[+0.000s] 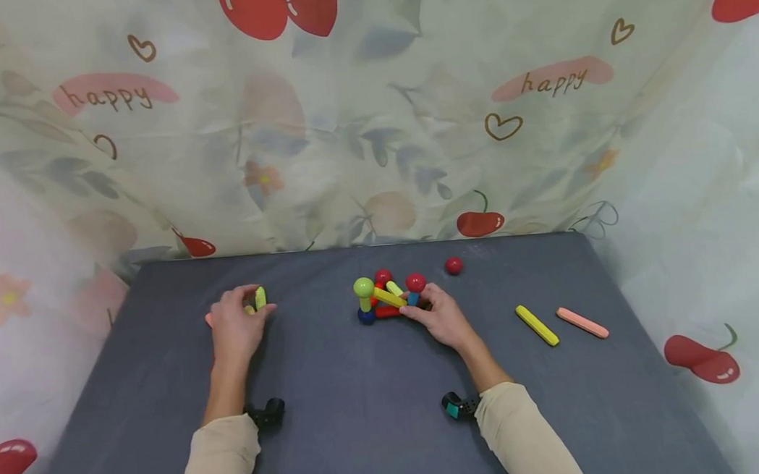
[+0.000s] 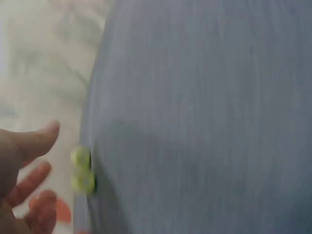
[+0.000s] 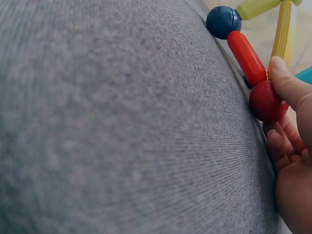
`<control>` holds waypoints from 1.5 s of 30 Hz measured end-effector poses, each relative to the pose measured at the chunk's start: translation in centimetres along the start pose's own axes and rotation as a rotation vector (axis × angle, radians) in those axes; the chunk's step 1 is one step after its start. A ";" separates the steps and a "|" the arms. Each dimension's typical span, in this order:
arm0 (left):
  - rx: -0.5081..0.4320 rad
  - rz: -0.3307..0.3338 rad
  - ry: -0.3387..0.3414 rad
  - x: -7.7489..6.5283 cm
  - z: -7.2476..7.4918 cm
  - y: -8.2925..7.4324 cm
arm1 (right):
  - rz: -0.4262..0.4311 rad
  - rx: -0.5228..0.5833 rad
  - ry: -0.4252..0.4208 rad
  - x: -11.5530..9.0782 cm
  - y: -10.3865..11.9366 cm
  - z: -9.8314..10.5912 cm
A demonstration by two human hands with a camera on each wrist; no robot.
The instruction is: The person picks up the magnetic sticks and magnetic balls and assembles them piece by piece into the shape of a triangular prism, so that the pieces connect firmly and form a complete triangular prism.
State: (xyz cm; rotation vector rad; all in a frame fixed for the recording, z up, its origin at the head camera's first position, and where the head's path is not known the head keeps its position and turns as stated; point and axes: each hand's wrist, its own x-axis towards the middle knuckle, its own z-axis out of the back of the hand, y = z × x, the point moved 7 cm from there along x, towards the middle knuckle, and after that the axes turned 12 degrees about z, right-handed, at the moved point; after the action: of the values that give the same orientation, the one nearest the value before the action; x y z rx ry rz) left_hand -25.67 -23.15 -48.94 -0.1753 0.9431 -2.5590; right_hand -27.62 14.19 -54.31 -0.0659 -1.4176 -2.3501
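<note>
My left hand (image 1: 236,324) is over the left of the table with thumb and fingers spread apart. Beyond its fingertips in the left wrist view, two yellow-green rods (image 2: 84,181) show end-on, blurred. Partly behind this hand lies a coral rod (image 1: 208,320). Mid-table stands a ball-and-stick magnetic structure (image 1: 389,312), with a lime ball (image 1: 364,288) above a dark blue ball (image 1: 367,316) and a red ball (image 1: 416,283) atop a blue stick. My right hand (image 1: 446,320) holds its right corner, thumb against the yellow stick (image 3: 282,36), fingers behind the lower red ball (image 3: 267,101).
Behind the structure to the right sits a loose red ball (image 1: 454,266). On the right half of the dark grey table (image 1: 364,412) lie a yellow rod (image 1: 537,325) and another coral rod (image 1: 583,322). A printed curtain (image 1: 374,143) hangs along the back edge.
</note>
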 end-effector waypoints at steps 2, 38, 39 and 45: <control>0.080 0.066 -0.026 0.3 0.8 1.5 | 0.000 0.002 -0.004 0.1 0.1 0.0; -0.125 -0.375 0.193 -6.5 -3.3 -15.1 | -0.018 -0.013 -0.037 -0.6 -0.2 0.1; -0.110 -0.390 0.197 -6.7 -3.9 -15.6 | -0.015 -0.013 -0.035 -0.6 -0.2 0.0; -0.007 -0.467 0.197 -7.5 -5.9 -17.2 | -0.003 -0.017 -0.028 -0.3 0.0 0.0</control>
State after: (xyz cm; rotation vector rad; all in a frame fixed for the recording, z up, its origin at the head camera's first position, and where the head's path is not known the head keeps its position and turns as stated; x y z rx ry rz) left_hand -25.99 -4.70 -42.22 -0.1625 1.0874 -3.0463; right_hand -27.34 14.26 -54.39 -0.1020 -1.4126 -2.3727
